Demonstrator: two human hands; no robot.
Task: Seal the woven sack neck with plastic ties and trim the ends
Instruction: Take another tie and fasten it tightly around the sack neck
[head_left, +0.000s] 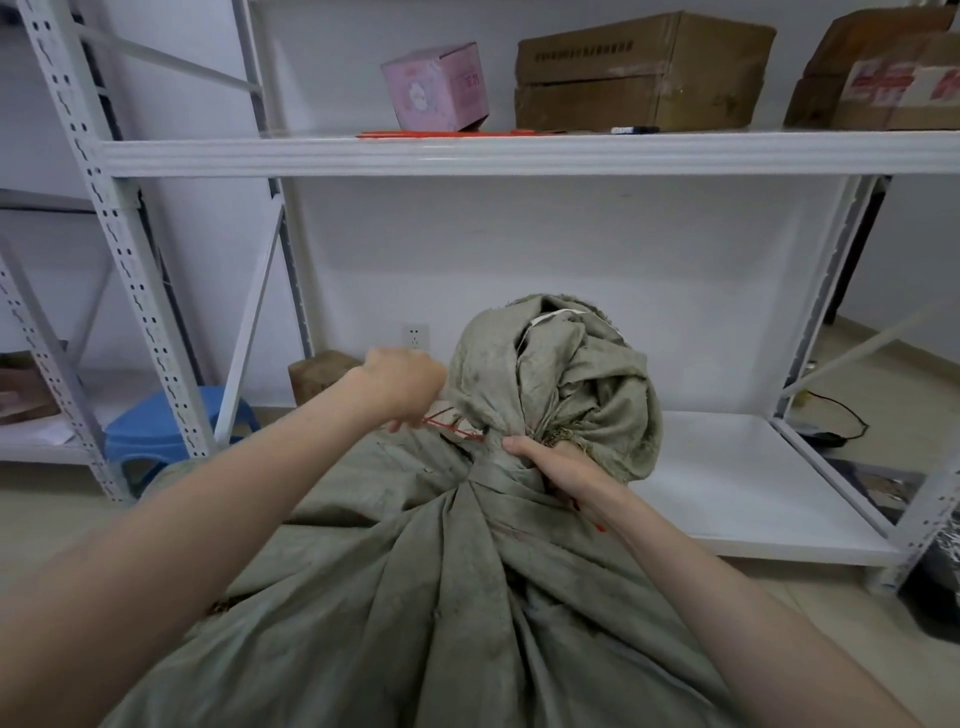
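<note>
So the woven sack (441, 597), grey-green and pretty grubby, sits right in front of a white metal rack (519, 153). Its loose top flops over above the gathered neck. The right hand (553, 470) is wrapped round that neck, fingers curled tight on the bunched cloth. A thin red tie (453, 429) comes out of the neck's left side. The left hand (402, 387), just left of the sack's floppy top, has it pinched in curled fingers, and the strand looks taut. Another bit of red pokes out under the right wrist, down the sack's right side. On the rack's shelf above the sack there's a pink box (436, 85), a brown carton (644, 73) and some more red strips (447, 134). A blue stool (156, 421) is off to the sack's left.
</note>
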